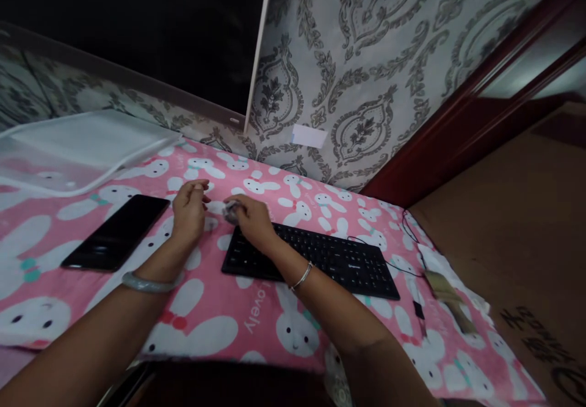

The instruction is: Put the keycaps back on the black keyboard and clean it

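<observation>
My right hand (254, 221) is closed around a small crumpled grey-white wad (231, 212), its material too blurred to make out. That hand is over the upper left corner of a black keyboard (352, 266), and my forearm crosses above its keys, hiding part of them. To the left, my left hand (190, 212) is held up with loosely bent fingers and nothing visible in it. Beside it a black smartphone (116, 233) lies with its dark screen up. A pink rabbit-print cloth (206, 315) lies beneath the keyboard and phone.
A dark monitor (137, 28) is at the back left, above a clear, white-edged plastic pouch (86, 144). On the right lie a brush (451, 300) and a thin black cable (403, 266). A large cardboard box (508, 230) borders the right side. Patterned wallpaper (366, 77) covers the wall.
</observation>
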Tool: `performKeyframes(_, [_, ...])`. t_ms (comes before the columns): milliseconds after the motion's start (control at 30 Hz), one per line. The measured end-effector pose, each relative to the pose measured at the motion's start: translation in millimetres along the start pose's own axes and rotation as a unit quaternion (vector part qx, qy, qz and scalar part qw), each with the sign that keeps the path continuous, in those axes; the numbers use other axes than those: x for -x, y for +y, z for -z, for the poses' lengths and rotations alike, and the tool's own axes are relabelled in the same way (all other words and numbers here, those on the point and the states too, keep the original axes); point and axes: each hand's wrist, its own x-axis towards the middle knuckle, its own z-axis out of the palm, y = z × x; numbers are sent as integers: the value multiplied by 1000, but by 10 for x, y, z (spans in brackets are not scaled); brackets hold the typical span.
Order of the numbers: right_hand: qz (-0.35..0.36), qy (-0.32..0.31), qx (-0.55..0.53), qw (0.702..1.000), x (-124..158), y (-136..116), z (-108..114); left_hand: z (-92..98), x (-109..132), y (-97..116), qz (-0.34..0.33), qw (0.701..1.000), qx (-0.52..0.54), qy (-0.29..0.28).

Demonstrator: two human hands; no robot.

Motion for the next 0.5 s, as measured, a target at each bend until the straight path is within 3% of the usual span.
performKeyframes(67, [14, 55, 48, 997, -6, 69, 115, -10, 8, 8, 5, 1000, 6, 0])
performKeyframes(100, [26, 48, 81, 995, 15, 112, 167, -19, 16, 9, 9, 1000, 6, -6])
performKeyframes(267, [64, -129, 177, 974, 230, 382, 345, -75, 75, -7, 37, 997, -15, -58])
performKeyframes(367, [42, -142, 192, 970, 348, 568, 536, -92, 91, -3, 50, 996, -33, -71])
performKeyframes(500, [-15, -120, 215, 969, 545, 876, 1008, -118, 98, 49, 61, 994, -55, -70])
